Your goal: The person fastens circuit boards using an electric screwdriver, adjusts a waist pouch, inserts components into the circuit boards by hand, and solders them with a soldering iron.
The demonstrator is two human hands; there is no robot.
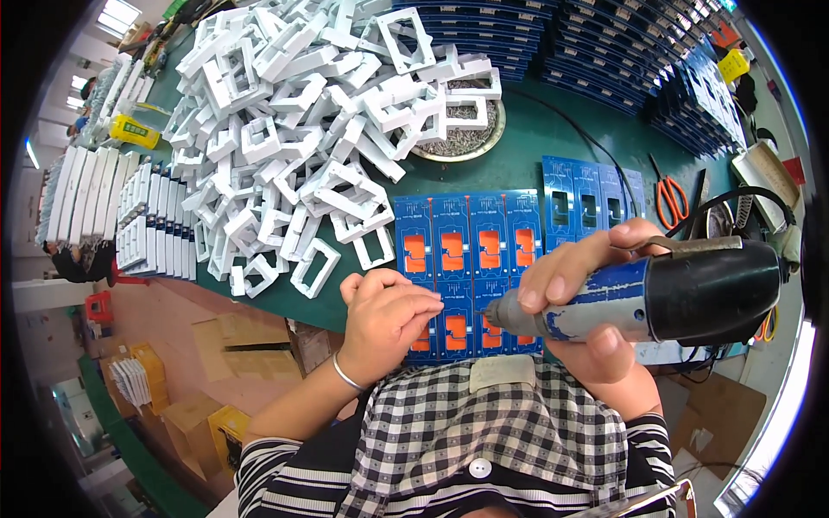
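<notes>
My right hand (580,298) grips a blue and black electric screwdriver (656,298), its tip aimed left at a blue circuit panel (471,250) with orange parts set in it. My left hand (387,319) rests with curled fingers on the panel's near left corner, a thin bracelet on its wrist. The screwdriver's tip sits just right of my left fingers, over the panel's near row.
A big heap of white plastic frames (294,112) fills the green table's left. A round tray of screws (471,134) sits behind the panel. A second blue panel (591,203), orange scissors (669,198), stacked blue boards (604,52) and stacked white parts (155,224) surround it.
</notes>
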